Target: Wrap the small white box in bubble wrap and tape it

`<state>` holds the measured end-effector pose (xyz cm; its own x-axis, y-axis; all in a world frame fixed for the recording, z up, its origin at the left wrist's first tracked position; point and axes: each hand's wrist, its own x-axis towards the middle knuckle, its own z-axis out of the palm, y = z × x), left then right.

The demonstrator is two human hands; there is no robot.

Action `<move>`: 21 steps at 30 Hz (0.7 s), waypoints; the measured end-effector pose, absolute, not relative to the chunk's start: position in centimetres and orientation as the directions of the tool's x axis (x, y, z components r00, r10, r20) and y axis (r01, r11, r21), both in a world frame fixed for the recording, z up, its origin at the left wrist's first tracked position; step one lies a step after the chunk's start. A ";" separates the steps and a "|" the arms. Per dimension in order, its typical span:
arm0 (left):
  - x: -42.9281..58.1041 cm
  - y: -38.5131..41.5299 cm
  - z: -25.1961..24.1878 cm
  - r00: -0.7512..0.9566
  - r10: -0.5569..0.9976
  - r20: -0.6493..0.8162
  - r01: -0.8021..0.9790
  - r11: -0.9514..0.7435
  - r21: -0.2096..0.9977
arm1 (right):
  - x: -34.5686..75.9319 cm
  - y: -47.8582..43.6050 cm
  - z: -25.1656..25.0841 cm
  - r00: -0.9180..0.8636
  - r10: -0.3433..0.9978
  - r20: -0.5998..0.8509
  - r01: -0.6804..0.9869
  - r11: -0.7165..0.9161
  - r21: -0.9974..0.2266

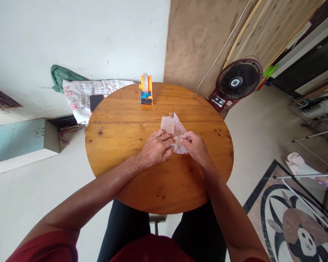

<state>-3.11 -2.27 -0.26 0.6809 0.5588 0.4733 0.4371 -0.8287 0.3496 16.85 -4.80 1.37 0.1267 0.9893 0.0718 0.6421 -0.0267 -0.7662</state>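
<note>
A crumpled piece of clear bubble wrap (179,128) lies on the round wooden table (114,142), with a flatter, paler part at its upper left. What may be inside it does not show clearly. My left hand (159,145) presses on its left side, fingers curled over the plastic and their tips partly hidden. Opposite it, my right hand (196,146) pinches the right edge of the wrap between thumb and forefinger.
An orange and blue tape dispenser (146,90) stands near the table's far edge. Behind the right edge is a dark red fan (236,83). A printed white sack (76,98) and a dark flat object (96,102) are at the far left edge.
</note>
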 end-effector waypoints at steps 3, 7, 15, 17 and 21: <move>-3.1 -2.2 -0.3 0.686 0.549 0.478 0.434 -0.835 0.337 | 16.3 -4.9 0.9 0.199 0.978 0.065 0.528 -0.051 -0.848; -3.1 -2.2 -0.4 0.688 0.533 0.493 0.412 -0.846 0.339 | 15.3 -5.1 0.4 0.235 0.971 0.047 0.337 -0.036 -0.941; -3.2 -2.2 -0.3 0.703 0.506 0.499 0.385 -0.862 0.331 | 14.1 -4.4 0.3 0.136 0.970 0.200 0.419 0.127 -0.899; -3.2 -2.3 -0.3 0.676 0.545 0.496 0.420 -0.838 0.349 | 14.0 -4.2 0.6 0.122 0.972 0.201 0.457 0.124 -0.881; -3.2 -2.6 -0.1 0.648 0.598 0.472 0.452 -0.801 0.393 | 14.0 -4.1 1.2 0.119 0.982 0.146 0.471 0.074 -0.879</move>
<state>-3.20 -2.60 -0.15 0.6483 0.5978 0.4715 0.4524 -0.8005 0.3931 13.98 -4.14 1.20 0.1187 0.9821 0.1461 0.4709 0.0739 -0.8791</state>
